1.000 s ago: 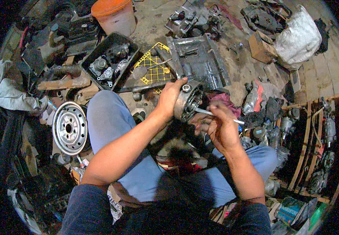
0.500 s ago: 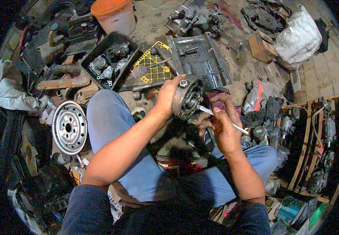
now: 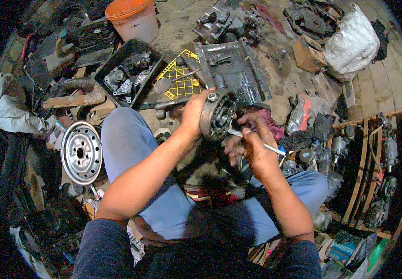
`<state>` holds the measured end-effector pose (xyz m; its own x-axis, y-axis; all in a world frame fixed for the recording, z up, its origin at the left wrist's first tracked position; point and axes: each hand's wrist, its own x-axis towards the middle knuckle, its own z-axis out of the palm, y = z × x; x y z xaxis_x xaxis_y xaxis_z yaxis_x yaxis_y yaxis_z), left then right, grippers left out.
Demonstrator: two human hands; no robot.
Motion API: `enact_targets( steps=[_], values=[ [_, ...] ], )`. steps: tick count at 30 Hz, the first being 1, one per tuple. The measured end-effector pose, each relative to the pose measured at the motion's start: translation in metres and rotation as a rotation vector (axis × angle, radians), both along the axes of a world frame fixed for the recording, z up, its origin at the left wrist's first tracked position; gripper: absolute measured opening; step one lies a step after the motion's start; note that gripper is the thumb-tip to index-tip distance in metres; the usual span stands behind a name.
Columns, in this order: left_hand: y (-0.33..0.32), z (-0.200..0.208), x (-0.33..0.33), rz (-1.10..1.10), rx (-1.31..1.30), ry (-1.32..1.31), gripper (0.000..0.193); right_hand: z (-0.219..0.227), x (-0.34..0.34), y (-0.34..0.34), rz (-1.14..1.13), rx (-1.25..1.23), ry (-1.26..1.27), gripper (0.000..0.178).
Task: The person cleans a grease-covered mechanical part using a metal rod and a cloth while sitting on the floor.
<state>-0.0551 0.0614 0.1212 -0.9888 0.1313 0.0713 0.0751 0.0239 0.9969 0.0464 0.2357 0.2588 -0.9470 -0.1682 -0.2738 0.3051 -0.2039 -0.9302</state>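
A round, dark, greasy metal machine part (image 3: 206,122) is gripped by its rim in my left hand (image 3: 192,114), above my lap. Its open, ringed face is turned toward my right, and a bright round fitting (image 3: 212,96) stands on the upper rim. My right hand (image 3: 262,153) closes around a slim, pale rod-like tool (image 3: 273,149). The tool's near end reaches to the part's open face; its exact tip is hard to make out. Some right fingers are blurred. Behind that hand lies a dark red rag (image 3: 271,124).
A black crate (image 3: 104,69) of metal parts stands beyond my left knee, beside a yellow grid (image 3: 182,76) with a hammer on it. A flat dark metal pan (image 3: 238,69) lies ahead. A silver wheel rim (image 3: 81,172) leans at left; a wooden rack (image 3: 356,181) is at right.
Both hands have shifted slightly left with the metal part and the tool. The tool's outer end has moved left and a little up; the right fingers are now more blurred.
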Motion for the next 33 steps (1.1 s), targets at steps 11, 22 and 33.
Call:
enact_targets(
  steps=[11, 22, 33],
  values=[
    [-0.003, 0.039, 0.001, -0.097, 0.180, -0.094, 0.032, 0.003, 0.001, 0.000, -0.019, 0.037, 0.154, 0.021],
    [0.000, -0.012, -0.003, 0.051, -0.141, 0.144, 0.038, 0.005, -0.003, -0.005, -0.057, 0.217, 0.141, 0.019],
    [0.012, 0.008, 0.001, 0.028, 0.098, -0.074, 0.028, 0.006, 0.000, -0.002, -0.017, 0.178, 0.137, 0.022]
  ],
)
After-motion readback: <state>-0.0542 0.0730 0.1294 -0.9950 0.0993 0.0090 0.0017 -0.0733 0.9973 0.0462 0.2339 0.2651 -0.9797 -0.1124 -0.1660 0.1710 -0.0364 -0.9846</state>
